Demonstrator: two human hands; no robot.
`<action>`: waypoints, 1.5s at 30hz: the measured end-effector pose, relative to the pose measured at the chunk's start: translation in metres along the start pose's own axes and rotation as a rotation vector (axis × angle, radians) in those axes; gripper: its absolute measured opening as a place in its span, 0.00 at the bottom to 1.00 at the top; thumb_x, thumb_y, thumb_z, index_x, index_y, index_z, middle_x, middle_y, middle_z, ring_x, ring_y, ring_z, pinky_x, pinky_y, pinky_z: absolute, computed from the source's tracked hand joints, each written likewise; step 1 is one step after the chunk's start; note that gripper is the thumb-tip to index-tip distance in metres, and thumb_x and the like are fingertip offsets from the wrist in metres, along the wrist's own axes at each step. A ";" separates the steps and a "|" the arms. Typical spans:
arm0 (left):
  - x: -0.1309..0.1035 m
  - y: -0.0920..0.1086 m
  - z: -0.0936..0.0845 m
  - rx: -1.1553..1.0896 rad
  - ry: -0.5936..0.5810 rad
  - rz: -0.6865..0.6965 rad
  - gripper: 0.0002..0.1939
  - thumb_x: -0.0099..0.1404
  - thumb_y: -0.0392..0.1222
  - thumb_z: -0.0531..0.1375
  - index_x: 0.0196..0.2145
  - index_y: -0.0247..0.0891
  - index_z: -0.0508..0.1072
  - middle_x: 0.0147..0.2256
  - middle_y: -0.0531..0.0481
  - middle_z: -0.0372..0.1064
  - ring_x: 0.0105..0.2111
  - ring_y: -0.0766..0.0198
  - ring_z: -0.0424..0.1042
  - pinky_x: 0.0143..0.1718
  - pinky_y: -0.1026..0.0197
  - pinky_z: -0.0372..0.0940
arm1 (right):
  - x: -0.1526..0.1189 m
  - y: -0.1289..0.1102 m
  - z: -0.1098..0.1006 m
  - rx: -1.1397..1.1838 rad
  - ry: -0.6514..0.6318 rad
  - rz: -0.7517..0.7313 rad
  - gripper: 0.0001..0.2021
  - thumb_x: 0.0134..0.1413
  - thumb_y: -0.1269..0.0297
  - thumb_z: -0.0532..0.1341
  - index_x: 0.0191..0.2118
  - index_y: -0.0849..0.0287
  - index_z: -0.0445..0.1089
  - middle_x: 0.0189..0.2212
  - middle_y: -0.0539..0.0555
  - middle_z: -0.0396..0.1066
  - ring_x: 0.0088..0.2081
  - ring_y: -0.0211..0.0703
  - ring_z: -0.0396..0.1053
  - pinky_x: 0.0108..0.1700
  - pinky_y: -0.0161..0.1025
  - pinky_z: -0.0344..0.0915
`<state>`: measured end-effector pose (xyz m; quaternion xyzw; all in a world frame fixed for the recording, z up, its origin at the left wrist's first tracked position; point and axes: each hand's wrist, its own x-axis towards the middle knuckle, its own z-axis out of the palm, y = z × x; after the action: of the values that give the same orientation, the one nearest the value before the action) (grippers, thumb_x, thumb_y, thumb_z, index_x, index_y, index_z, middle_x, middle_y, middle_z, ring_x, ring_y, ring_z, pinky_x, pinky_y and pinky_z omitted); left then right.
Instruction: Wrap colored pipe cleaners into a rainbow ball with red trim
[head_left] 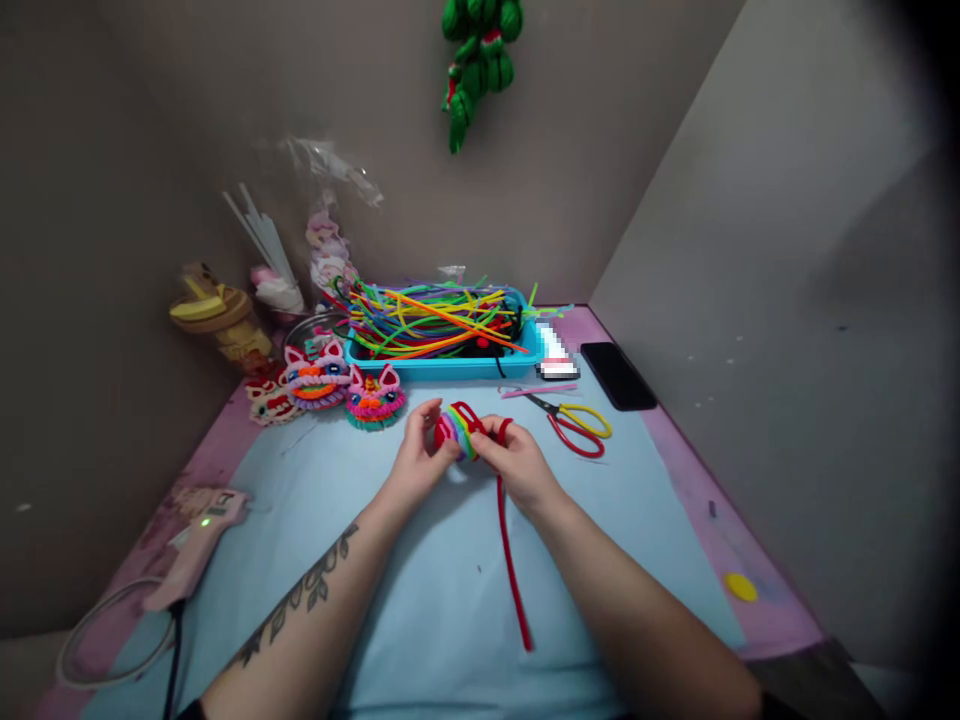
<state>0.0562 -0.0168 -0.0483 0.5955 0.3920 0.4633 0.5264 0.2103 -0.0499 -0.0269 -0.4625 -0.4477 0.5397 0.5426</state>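
Seen from the head camera, a person's two bare hands meet over the middle of a pale blue table (420,620), working a small rainbow-striped coil (459,432) of fuzzy craft wire held just above the surface. The left hand (417,458) pinches the coil from its left side, fingers closed on it; the right hand (517,465) grips it from the right, with a red pipe cleaner (510,560) looped about its fingers and trailing down the table toward the viewer. Just right of the hands lie scissors (576,424) with red and yellow handles, and beyond them a dark phone (618,375). At the back edge, against the wall, a blue tray (450,365) holds a heap of multicoloured pipe cleaners. To its left sit finished cat-faced figures (341,385), one touching the next. A pink glue gun (196,545) with a lit green lamp rests near the table's left edge, well apart from the hands. A green ornament (480,60) hangs on the wall above.
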 end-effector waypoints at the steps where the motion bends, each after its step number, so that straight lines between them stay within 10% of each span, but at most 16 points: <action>1: 0.000 0.003 -0.004 0.041 0.006 0.029 0.28 0.58 0.55 0.60 0.52 0.41 0.60 0.57 0.38 0.52 0.57 0.49 0.58 0.50 0.50 0.63 | 0.001 -0.003 -0.004 -0.070 -0.054 -0.019 0.13 0.47 0.55 0.64 0.26 0.59 0.66 0.22 0.47 0.62 0.25 0.35 0.58 0.29 0.34 0.56; 7: -0.001 0.023 -0.018 0.170 -0.305 0.110 0.10 0.62 0.46 0.60 0.40 0.41 0.69 0.59 0.41 0.52 0.59 0.51 0.56 0.52 0.52 0.62 | 0.002 -0.014 -0.018 -0.321 -0.300 -0.221 0.03 0.48 0.67 0.60 0.26 0.59 0.68 0.31 0.52 0.66 0.33 0.40 0.65 0.37 0.38 0.60; 15: 0.000 0.022 -0.016 0.137 -0.403 0.067 0.15 0.60 0.46 0.62 0.43 0.40 0.69 0.53 0.40 0.62 0.54 0.53 0.63 0.53 0.53 0.59 | 0.003 -0.014 -0.021 -0.500 -0.325 -0.376 0.07 0.44 0.76 0.58 0.26 0.57 0.70 0.34 0.53 0.69 0.38 0.43 0.67 0.43 0.40 0.62; 22: 0.002 0.024 -0.018 0.072 -0.435 -0.047 0.12 0.58 0.47 0.63 0.32 0.36 0.68 0.33 0.47 0.68 0.36 0.61 0.68 0.40 0.59 0.62 | 0.004 -0.013 -0.023 -0.501 -0.228 -0.331 0.06 0.43 0.75 0.59 0.25 0.57 0.71 0.37 0.54 0.68 0.39 0.44 0.67 0.43 0.41 0.62; 45: 0.002 0.020 -0.010 -0.207 -0.297 -0.147 0.14 0.53 0.44 0.67 0.32 0.38 0.66 0.29 0.54 0.65 0.28 0.68 0.65 0.31 0.66 0.59 | 0.009 0.002 -0.021 -0.105 -0.172 0.031 0.04 0.40 0.68 0.64 0.27 0.58 0.75 0.40 0.53 0.67 0.39 0.43 0.65 0.41 0.38 0.61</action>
<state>0.0463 -0.0152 -0.0277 0.5700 0.3028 0.3685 0.6691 0.2313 -0.0417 -0.0324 -0.4490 -0.5129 0.5615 0.4690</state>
